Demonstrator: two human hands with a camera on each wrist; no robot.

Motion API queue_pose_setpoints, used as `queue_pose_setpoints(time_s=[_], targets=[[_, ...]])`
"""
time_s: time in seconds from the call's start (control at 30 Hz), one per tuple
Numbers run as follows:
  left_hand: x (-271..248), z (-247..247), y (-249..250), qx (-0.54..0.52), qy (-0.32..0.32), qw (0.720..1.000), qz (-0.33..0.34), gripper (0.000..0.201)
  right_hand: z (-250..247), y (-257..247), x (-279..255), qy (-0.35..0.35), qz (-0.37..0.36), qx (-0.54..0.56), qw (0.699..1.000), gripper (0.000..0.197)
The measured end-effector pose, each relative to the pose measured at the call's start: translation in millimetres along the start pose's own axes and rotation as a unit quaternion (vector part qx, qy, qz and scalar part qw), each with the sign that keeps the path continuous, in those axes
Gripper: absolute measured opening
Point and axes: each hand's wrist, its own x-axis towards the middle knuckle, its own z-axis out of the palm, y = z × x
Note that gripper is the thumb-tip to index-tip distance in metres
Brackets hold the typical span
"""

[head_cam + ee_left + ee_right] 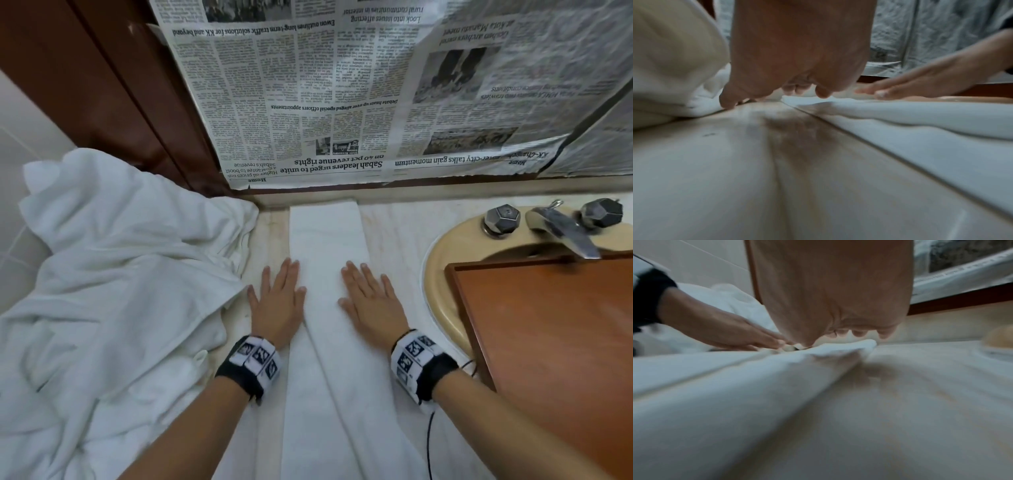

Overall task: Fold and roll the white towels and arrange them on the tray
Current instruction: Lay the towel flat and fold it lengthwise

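Observation:
A white towel point(327, 246), folded into a long narrow strip, lies on the pale counter and runs from the back wall toward me. My left hand point(279, 298) lies flat with straight fingers along the strip's left edge, partly on the counter. My right hand point(368, 296) presses flat on the strip's right half. A heap of unfolded white towels point(113, 284) fills the left side. The brown wooden tray point(548, 342) sits at the right over the sink, with nothing on the part I see. The left wrist view shows the left hand point(789, 78) over the counter beside the towel edge point(900, 116).
A beige sink point(442, 284) with a metal faucet point(565, 229) and two knobs lies under the tray's far end. Newspaper point(342, 92) covers the wall behind the counter. A dark wooden frame point(113, 92) stands at the back left. A black cable point(430, 442) hangs from my right wristband.

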Motion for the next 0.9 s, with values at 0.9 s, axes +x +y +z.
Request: queue_pose_setpoints(time_s=[0.9], targets=[[-59.6, 7.1, -21.3, -0.086, -0.032, 0.975, 0.200, 0.012, 24.0, -80.9, -123.1, 0.014, 0.177, 0.211, 0.961, 0.011]])
